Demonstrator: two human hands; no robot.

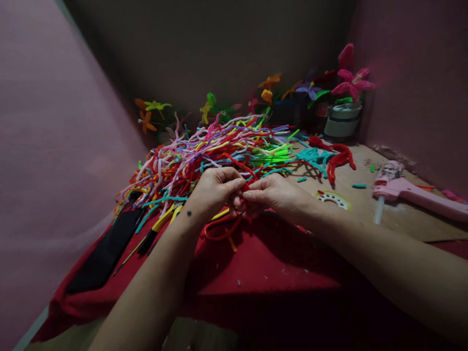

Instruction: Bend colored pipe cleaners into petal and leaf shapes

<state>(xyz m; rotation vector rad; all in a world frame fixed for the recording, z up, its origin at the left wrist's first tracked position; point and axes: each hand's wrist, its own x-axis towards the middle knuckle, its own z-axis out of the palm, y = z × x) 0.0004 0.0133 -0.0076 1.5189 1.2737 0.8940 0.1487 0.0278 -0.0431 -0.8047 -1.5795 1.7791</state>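
Note:
My left hand [219, 187] and my right hand [268, 195] meet above the front of the table. Pinched between the fingertips of both is a red pipe cleaner [246, 187]; its lower part is mostly hidden by my fingers. Below them a red loop [215, 237] and a short orange piece [232, 242] show against the red cloth. Right behind my hands lies a large heap of pipe cleaners [219, 141] in many colours. Yellow-handled pliers or scissors [163, 219], partly covered, rest beside my left wrist.
A black phone-like slab [107, 251] lies on the red tablecloth [278, 273] at left. On the board [402, 222] at right are a pink glue gun [420, 192], a white ring-shaped spool [332, 200] and bent red pieces [338, 158]. Pipe-cleaner flowers [353, 84] stand along the back.

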